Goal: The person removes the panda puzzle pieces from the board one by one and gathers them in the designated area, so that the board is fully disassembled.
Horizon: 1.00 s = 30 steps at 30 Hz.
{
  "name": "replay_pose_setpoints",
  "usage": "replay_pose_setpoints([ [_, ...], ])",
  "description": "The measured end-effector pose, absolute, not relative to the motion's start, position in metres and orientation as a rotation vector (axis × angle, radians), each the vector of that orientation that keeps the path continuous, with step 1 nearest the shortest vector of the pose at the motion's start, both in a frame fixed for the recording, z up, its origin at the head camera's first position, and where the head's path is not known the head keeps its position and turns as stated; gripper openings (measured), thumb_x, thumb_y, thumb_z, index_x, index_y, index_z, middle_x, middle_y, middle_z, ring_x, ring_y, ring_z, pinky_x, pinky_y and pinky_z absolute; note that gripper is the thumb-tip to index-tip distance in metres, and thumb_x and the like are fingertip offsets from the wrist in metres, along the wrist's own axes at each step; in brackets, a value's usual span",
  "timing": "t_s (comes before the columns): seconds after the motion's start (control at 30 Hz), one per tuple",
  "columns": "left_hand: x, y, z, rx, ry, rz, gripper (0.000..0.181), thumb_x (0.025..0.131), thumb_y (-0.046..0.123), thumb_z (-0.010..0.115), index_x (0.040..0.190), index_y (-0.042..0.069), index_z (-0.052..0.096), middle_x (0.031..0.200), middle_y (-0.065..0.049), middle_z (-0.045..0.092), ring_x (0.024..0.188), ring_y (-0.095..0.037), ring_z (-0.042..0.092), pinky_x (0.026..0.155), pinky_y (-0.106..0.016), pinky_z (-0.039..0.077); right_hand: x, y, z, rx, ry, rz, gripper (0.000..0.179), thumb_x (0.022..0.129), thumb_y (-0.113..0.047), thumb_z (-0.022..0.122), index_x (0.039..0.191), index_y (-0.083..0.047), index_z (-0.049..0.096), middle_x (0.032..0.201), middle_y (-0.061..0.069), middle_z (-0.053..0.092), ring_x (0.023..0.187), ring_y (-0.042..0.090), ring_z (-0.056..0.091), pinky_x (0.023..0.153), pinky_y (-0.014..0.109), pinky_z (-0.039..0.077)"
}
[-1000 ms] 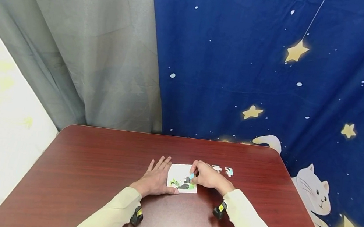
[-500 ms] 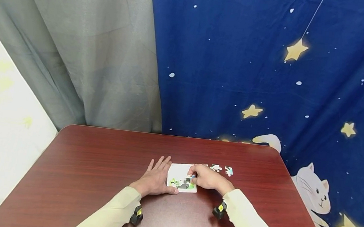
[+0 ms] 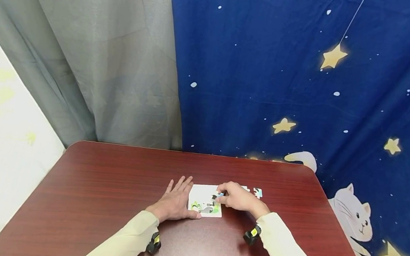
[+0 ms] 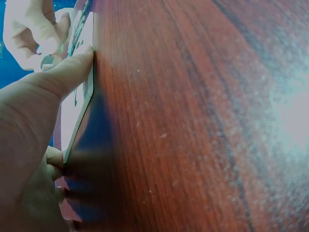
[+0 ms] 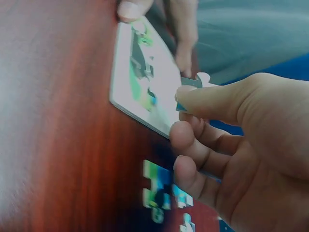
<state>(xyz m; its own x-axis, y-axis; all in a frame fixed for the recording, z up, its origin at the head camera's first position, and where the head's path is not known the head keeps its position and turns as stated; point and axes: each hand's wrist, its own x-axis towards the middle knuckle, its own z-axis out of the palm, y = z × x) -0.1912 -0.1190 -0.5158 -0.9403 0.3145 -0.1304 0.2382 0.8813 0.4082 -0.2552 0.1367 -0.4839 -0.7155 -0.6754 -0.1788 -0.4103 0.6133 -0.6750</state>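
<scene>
A white puzzle board (image 3: 200, 190) lies on the table, with joined pieces (image 3: 207, 208) of a green, black and white picture along its near side. My left hand (image 3: 175, 203) rests flat at the board's left edge, fingers spread, the thumb on the near rim. Over the board's right side, my right hand (image 3: 237, 197) pinches a puzzle piece (image 5: 193, 82) between thumb and forefinger. That piece shows a grey back and a bit of blue in the right wrist view, tilted up off the board. Its other fingers are loosely bent.
Loose puzzle pieces lie right of the board, among them a blue, black and white piece (image 3: 257, 192) and a green and blue piece (image 5: 157, 183). The dark red table (image 3: 116, 185) ends at a grey curtain (image 3: 135, 75) and a blue star-patterned curtain (image 3: 252, 66).
My right hand has shifted slightly right, its forearm swinging the same way, and the pinched puzzle piece has moved with it. My left hand stays in place on the board.
</scene>
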Motion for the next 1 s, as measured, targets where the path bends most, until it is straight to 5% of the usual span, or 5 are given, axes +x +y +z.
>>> replay_pose_setpoints([
  [0.33,-0.191,-0.119,-0.516,0.429,2.859,0.589,0.121,0.081,0.07,0.081,0.165,-0.003,0.033,0.178,-0.016,0.024,0.168,-0.038,0.018,0.134,-0.066,0.014,-0.252,0.166,-0.474,-0.806,2.42,-0.994,0.01,0.105,-0.007,0.063,0.109,0.0,0.07,0.079,0.014,0.068,0.058,0.015,0.059,0.055,0.024,0.049],
  [1.0,-0.189,-0.119,-0.515,0.433,2.858,0.618,0.121,0.081,0.068,0.082,0.164,-0.004,0.033,0.178,-0.016,0.025,0.167,-0.039,0.019,0.134,-0.066,0.014,-0.245,0.254,-0.5,-0.641,2.51,-1.116,0.006,0.103,-0.001,0.062,0.104,0.001,0.067,0.087,0.013,0.067,0.06,0.008,0.054,0.055,0.023,0.05],
])
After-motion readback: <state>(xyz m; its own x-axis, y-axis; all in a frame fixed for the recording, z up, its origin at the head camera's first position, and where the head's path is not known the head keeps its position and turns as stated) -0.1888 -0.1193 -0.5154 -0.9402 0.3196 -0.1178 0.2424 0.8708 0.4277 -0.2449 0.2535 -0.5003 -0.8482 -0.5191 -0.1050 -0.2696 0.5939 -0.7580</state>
